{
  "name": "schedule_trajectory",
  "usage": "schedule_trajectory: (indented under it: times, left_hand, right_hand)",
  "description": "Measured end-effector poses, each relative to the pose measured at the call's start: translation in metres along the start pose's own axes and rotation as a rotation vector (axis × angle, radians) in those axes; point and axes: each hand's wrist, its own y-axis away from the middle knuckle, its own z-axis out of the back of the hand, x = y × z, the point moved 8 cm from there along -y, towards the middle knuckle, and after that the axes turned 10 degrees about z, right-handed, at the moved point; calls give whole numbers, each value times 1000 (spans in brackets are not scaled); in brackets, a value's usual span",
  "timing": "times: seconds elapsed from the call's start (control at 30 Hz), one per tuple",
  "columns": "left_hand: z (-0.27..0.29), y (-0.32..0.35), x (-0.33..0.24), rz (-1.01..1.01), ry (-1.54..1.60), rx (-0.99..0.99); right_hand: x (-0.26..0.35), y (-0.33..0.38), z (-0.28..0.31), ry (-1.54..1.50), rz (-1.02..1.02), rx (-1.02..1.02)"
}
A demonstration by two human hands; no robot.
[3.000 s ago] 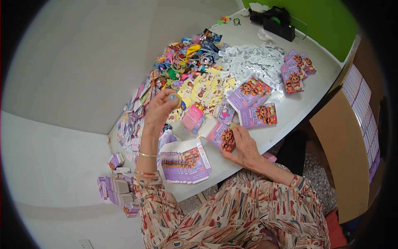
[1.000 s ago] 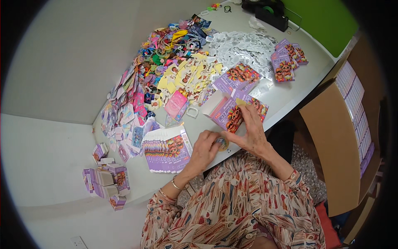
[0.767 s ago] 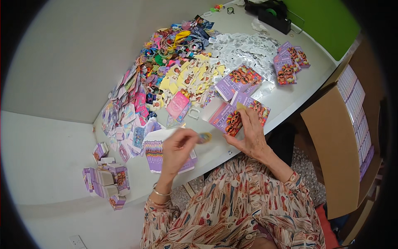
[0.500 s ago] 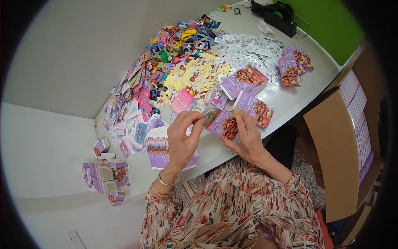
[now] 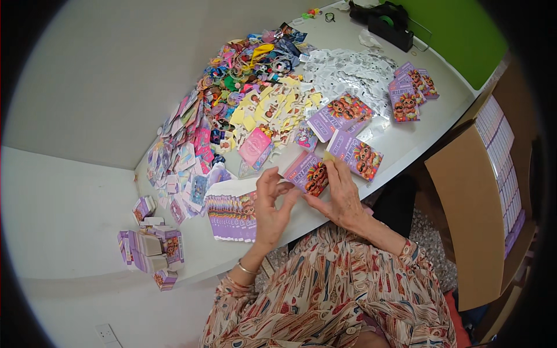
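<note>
A small purple printed box (image 5: 310,175) with a colourful cartoon picture is held by my right hand (image 5: 342,200), thumb below and fingers over its right edge. Its left end shows a pale flap. My left hand (image 5: 274,206) hovers at that end, fingers curled but apart, with nothing visible in them; whether a fingertip touches the box cannot be made out. Below the left hand lies a fanned stack of flat purple boxes (image 5: 232,217). Close by are a pink card pack (image 5: 255,146) and another purple box (image 5: 355,155).
Heaps of colourful trinkets (image 5: 255,64), yellow sticker cards (image 5: 270,107), white packets (image 5: 348,72) and pastel cards (image 5: 185,156) cover the table. Folded boxes (image 5: 154,246) sit at left, more boxes (image 5: 409,93) at right. A tape dispenser (image 5: 390,32) stands at the back; an open carton (image 5: 470,214) at right.
The round picture piece my left hand held at the box's open end is out of sight. That hand has moved down and right, its fingers loosened. The right hand still holds the box.
</note>
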Motion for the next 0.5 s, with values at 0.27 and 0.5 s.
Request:
schedule_trajectory:
  times: [0.27, 0.5]
  left_hand:
    - [8, 2, 17, -66, -218, 3]
    - [15, 15, 17, -59, -201, 22]
  right_hand:
    - [-20, -3, -7, -373, -137, 64]
    - [-31, -33, 43, -236, -62, -126]
